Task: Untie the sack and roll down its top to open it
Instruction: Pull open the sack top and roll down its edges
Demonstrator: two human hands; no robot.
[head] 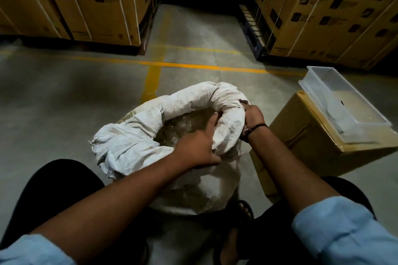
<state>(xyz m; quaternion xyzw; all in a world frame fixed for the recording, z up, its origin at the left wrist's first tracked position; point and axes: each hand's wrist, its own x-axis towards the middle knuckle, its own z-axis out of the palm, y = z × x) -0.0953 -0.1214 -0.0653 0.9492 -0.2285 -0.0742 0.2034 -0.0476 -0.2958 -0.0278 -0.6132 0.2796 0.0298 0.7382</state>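
Head view shows the sack (189,191) standing on the floor between your knees, just beside a cardboard box (301,135) that carries a clear plastic tray (344,101). No tie shows at the mouth, and the top is already a thick rolled collar, so you look to be near the end of the rolling-down step. Your left hand (197,148) pinches the near part of the collar, fingers inside the mouth and thumb outside. Your right hand (254,114) curls its fingers round the collar on the box side. The collar looks bulkier and looser on its left. Next, I judge, you need to shift both grips there and turn the fabric outward and down evenly, keeping the sack upright.
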